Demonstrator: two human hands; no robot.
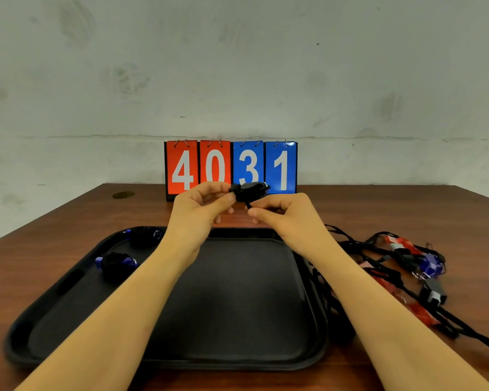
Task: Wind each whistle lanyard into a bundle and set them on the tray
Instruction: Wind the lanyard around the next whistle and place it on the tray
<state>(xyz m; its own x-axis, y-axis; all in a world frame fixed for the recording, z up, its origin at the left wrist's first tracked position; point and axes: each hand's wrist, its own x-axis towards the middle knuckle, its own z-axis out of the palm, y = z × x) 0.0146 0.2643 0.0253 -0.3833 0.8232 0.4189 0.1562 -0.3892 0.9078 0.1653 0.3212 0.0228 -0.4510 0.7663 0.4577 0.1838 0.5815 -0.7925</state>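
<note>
Head view: third bundle nearly wound, held in the air above the tray's far edge.

Left hand (202, 204) pinches the black bundle (249, 191) at centre frame, its long axis running left to right in front of the scoreboard (230, 166). Right hand (280, 211) sits just below and right of it, fingers pinching a short cord tail that hangs from the bundle. Tray (237, 359) lies directly beneath, towards the person; two finished bundles (116, 263) rest at its upper left. Unwound lanyards (407, 266) sprawl on the surface at right, nearer the right hand. Set-down looks like a move straight down and back, judging by the bare tray floor.
</note>
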